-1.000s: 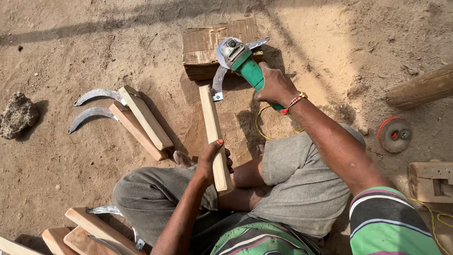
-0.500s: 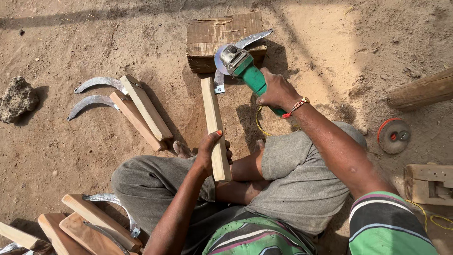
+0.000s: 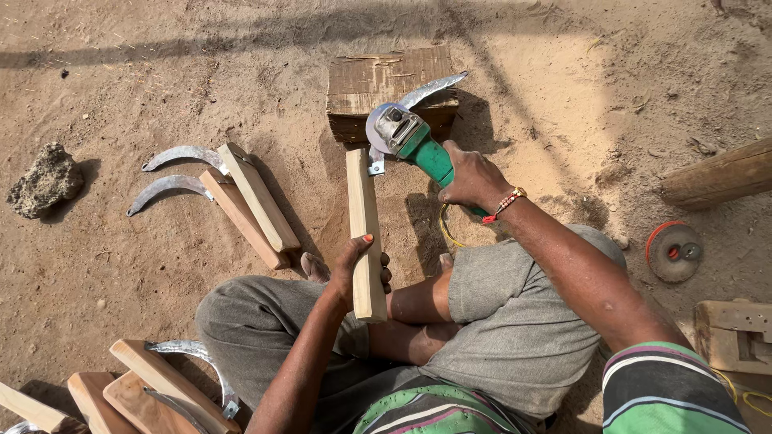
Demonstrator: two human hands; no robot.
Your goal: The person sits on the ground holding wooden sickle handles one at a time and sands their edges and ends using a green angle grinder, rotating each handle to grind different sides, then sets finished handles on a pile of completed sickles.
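Observation:
I sit on sandy ground. My left hand (image 3: pixel 356 265) grips the near end of a pale wooden handle (image 3: pixel 363 217) whose curved metal blade (image 3: pixel 432 88) rests on a wooden block (image 3: pixel 378 80). My right hand (image 3: pixel 473 178) holds a green angle grinder (image 3: pixel 414 143). Its grey disc guard sits at the joint between the handle and the blade, at the front edge of the block.
Two finished sickles with wooden handles (image 3: pixel 245 201) lie on the sand to the left, beyond them a rock (image 3: pixel 44 181). More handles and a blade (image 3: pixel 153 382) are piled at bottom left. A red-rimmed disc (image 3: pixel 674 251), a log (image 3: pixel 716 175) and a wooden piece (image 3: pixel 736 333) lie at right.
The grinder has shifted slightly toward the handle's top end. My left hand keeps its grip on the handle; the view has drifted a little.

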